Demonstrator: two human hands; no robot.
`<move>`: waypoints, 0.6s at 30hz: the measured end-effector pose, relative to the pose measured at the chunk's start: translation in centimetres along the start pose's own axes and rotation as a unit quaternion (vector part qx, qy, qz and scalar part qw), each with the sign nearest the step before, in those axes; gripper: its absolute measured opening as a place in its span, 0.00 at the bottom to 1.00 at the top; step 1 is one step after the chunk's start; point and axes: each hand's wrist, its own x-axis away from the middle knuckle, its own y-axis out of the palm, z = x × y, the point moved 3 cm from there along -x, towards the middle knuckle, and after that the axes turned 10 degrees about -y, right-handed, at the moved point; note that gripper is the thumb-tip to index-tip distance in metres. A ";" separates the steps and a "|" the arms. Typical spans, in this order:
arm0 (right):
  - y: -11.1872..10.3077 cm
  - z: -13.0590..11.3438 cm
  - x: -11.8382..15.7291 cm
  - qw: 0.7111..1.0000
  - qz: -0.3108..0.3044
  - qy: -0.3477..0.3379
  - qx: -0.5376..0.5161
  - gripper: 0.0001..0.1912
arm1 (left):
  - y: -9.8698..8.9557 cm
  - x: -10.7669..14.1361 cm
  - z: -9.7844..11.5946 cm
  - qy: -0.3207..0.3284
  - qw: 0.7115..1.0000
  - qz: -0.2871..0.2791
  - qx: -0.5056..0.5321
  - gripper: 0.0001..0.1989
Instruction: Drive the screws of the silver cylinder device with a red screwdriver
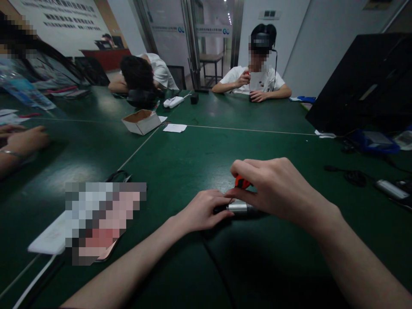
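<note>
On the green table in front of me lies a cylindrical device with a silver metal middle (238,208) and black ends. My left hand (206,210) grips its left end, fingers over the top and thumb along the near side. Above it, my right hand (267,184) pinches the red-orange and black handle of what looks like a screwdriver (242,182). The tool's tip is hidden around my left fingertips, so I cannot tell whether it touches the device. A black cable (214,257) runs toward me from beneath my left hand.
Left of me lie a white power strip (48,240) and a blurred-out pinkish phone-like item (109,227). Farther off are an open cardboard box (141,124) and a paper slip (174,128). A black monitor (363,81) and cables stand right. Several other people sit around the table.
</note>
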 end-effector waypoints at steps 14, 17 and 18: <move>-0.1 -0.2 0.2 0.989 -0.020 -0.014 -0.146 0.11 | -0.1 -0.2 0.2 0.009 0.999 -0.017 0.028 0.11; -0.1 -0.2 0.2 0.994 -0.022 -0.007 -0.106 0.10 | -0.1 -0.2 0.2 0.007 1.000 -0.013 0.027 0.11; -0.1 -0.2 0.2 0.995 -0.024 -0.003 -0.092 0.10 | -0.1 -0.2 0.3 0.007 1.000 -0.012 0.025 0.10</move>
